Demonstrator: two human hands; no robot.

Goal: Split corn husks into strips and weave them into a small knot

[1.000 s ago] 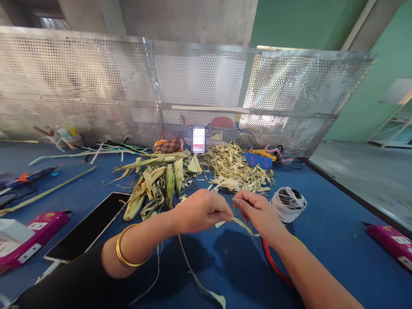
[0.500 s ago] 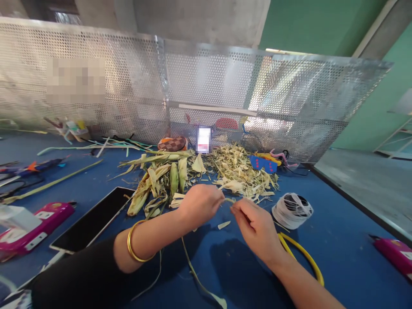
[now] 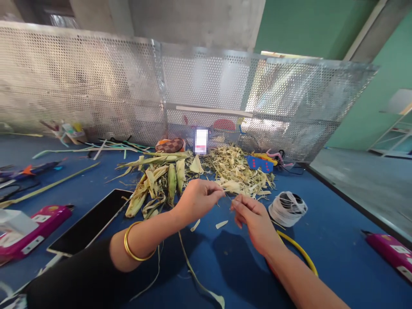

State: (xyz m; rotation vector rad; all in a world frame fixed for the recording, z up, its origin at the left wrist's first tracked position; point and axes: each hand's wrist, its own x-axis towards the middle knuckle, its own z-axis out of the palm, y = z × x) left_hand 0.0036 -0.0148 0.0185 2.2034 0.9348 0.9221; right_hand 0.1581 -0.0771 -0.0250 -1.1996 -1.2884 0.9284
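My left hand [image 3: 201,197], below a gold bangle [image 3: 126,242], is closed in a pinch. It grips one end of a thin corn husk strand [image 3: 228,196]. The right hand [image 3: 252,216] pinches the other end, so the strand spans the small gap between my fingertips. Below my left forearm, a long narrow husk strip [image 3: 202,285] trails over the blue table; whether it joins the held strand is hidden. Two small pale husk scraps [image 3: 222,224] lie under the hands. Just beyond is a heap of dried husks [image 3: 172,182], beside a pile of shredded husk [image 3: 233,167].
A spool of white string [image 3: 287,209] and a yellow cord [image 3: 299,249] are at right. To the left lie a phone [image 3: 92,223] and a magenta power strip [image 3: 38,229]. Another magenta power strip [image 3: 391,255] sits far right. A perforated metal screen [image 3: 206,81] closes the back.
My fingertips have pulled slightly back from the earlier spot, and the strand between them looks thinner. The right hand has turned, with its fingers more curled. The view has shifted a little.
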